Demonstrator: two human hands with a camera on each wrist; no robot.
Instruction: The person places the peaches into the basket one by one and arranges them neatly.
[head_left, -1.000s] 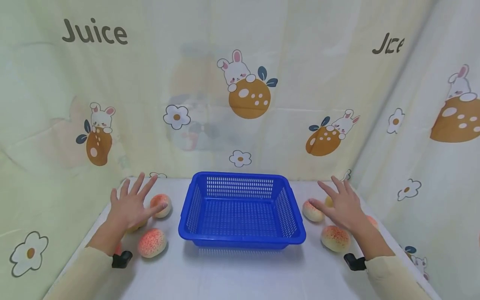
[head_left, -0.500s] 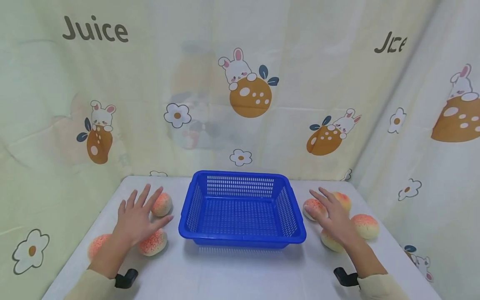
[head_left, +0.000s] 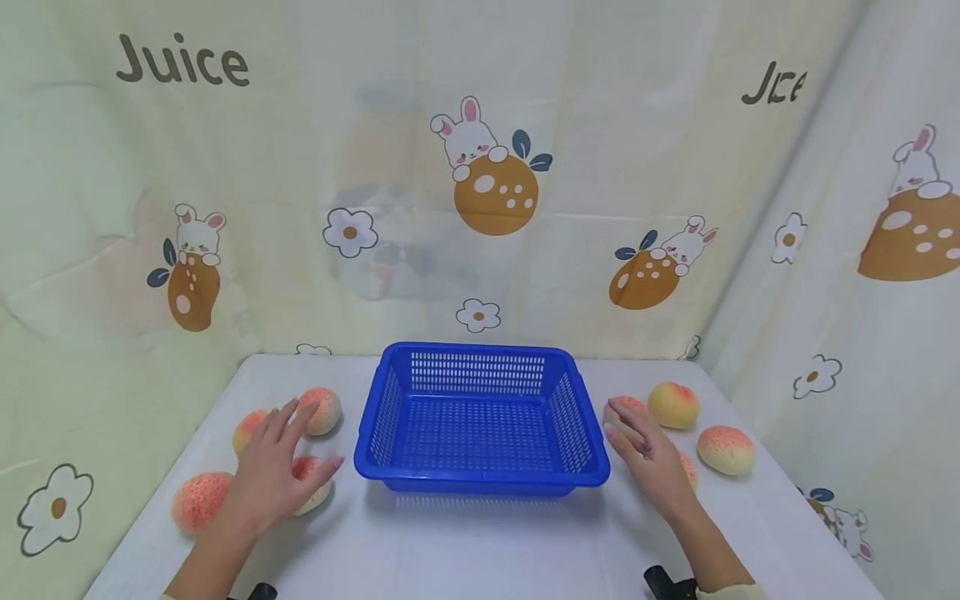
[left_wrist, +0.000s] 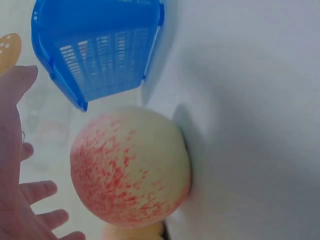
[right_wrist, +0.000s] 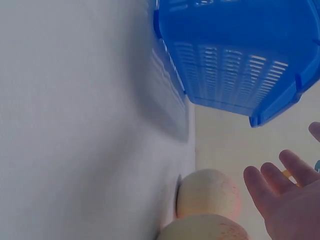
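My left hand (head_left: 276,479) hovers with spread fingers over the left group of peaches. Under its thumb is a speckled peach (head_left: 313,487), partly covered; the left wrist view shows this red-and-cream peach (left_wrist: 130,167) apart from the fingers. My right hand (head_left: 654,468), fingers loosely bent, hovers above the right group beside the basket. It partly hides a pink peach (head_left: 626,407) and another peach (head_left: 688,472). In the right wrist view the fingers (right_wrist: 272,177) hold nothing, with two pale peaches below. Between the hands stands a blue slotted basket (head_left: 480,479) with nothing in it.
Farther left lie a red peach (head_left: 201,502), a yellowish peach (head_left: 247,431) and a pink peach (head_left: 322,412). On the right are a yellow peach (head_left: 673,406) and a pink-topped peach (head_left: 726,450). A printed curtain (head_left: 405,275) hangs behind the white table (head_left: 465,550).
Both hands have drawn inward and nearer to me: the left went right and the right went left. The outer peaches are now uncovered. The basket and peaches have stayed put.
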